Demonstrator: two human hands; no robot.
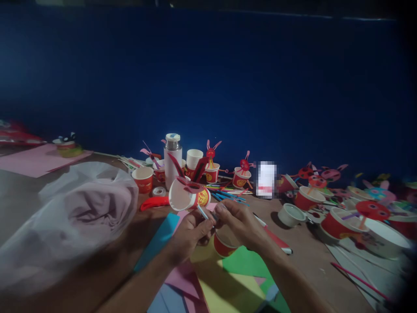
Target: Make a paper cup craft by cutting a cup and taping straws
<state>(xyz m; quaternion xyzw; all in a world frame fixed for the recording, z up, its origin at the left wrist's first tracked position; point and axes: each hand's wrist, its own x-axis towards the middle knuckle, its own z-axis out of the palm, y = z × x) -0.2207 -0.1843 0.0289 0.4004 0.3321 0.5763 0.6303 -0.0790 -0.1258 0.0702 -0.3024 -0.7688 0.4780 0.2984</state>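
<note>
Both hands meet over the paper in the middle of the table. My left hand (194,227) is closed, with a thin pale strip (202,211) sticking up between thumb and fingers. My right hand (237,221) is pinched close beside it; whatever lies between its fingertips is too small to make out. Just below the hands is a red paper cup (224,248), partly covered by them. Behind them a tilted white cup (180,195) carries a dark red paper cutout with long ears (194,184). Coloured paper sheets (216,284) lie underneath.
A crumpled white plastic bag (87,217) takes up the left. At the back stand a flask (173,163), stacked cups (194,158) and several red cups with paper rabbit figures. A marker (276,239) and a small white bowl (291,215) are on the right.
</note>
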